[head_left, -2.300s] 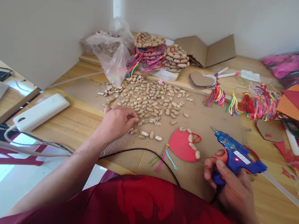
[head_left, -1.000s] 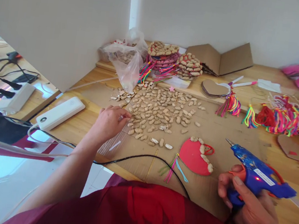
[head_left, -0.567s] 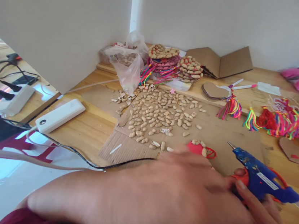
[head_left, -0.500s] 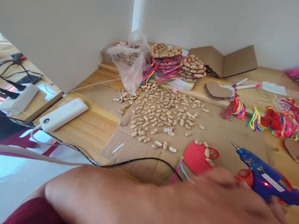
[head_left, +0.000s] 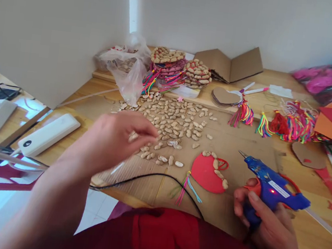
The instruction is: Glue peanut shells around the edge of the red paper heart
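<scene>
Gripping a glue gun (head_left: pixel 277 192) in the right hand (head_left: pixel 269 222), near the front edge of the desk (head_left: pixel 315 236); pinching left hand (head_left: pixel 112 138) fingers (head_left: pixel 146 126) together over peanuts (head_left: pixel 175 121), too blurred to tell on what, if anything.

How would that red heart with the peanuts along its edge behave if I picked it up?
The red heart looks thin and flat, so it's probably light and fairly stiff. Its peanuts line only the upper and right edges, so it might tip that way. The tassel is loose strands, so it would likely dangle floppily.
</scene>
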`<act>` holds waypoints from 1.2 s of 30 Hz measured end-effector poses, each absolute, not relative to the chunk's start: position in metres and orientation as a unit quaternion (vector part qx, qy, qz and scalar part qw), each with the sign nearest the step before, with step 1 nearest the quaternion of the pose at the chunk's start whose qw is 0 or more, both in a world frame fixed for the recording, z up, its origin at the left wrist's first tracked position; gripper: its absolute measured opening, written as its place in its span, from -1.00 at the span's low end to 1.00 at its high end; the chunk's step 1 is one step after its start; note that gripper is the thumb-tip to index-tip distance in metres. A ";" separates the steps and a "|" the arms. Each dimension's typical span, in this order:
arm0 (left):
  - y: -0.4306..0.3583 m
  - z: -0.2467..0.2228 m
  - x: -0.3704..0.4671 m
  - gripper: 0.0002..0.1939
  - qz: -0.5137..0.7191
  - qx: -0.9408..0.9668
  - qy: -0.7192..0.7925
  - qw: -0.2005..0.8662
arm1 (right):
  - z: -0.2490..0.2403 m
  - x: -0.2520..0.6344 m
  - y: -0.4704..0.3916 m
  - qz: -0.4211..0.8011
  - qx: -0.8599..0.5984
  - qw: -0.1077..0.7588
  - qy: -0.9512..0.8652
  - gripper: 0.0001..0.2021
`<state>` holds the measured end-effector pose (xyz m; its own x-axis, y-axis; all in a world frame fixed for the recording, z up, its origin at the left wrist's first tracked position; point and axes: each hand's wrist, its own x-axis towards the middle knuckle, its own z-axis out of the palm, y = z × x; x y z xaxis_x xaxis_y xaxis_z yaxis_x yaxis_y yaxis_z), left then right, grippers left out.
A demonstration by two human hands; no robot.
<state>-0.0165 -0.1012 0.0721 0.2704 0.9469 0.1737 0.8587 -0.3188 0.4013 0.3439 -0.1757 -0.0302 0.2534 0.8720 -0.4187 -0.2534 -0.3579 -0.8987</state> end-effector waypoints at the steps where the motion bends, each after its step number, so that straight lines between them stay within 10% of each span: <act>1: -0.087 0.066 -0.028 -0.77 0.196 0.760 0.610 0.105 | -0.032 0.345 -0.176 0.555 -0.605 0.509 -0.259 -0.60; 25: -0.052 0.004 -0.055 -0.78 0.074 0.705 0.697 0.111 | -0.028 0.340 -0.176 0.550 -0.590 0.515 -0.290 -0.54; 36: -0.046 0.019 0.044 -0.82 -0.003 0.909 0.403 0.109 | -0.025 0.333 -0.178 0.565 -0.545 0.533 -0.317 -0.70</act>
<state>0.0440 -0.0463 0.0190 0.6751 0.7318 -0.0935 0.7332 -0.6513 0.1955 0.3331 -0.1776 -0.0252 0.1619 0.9468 -0.2780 -0.2569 -0.2315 -0.9383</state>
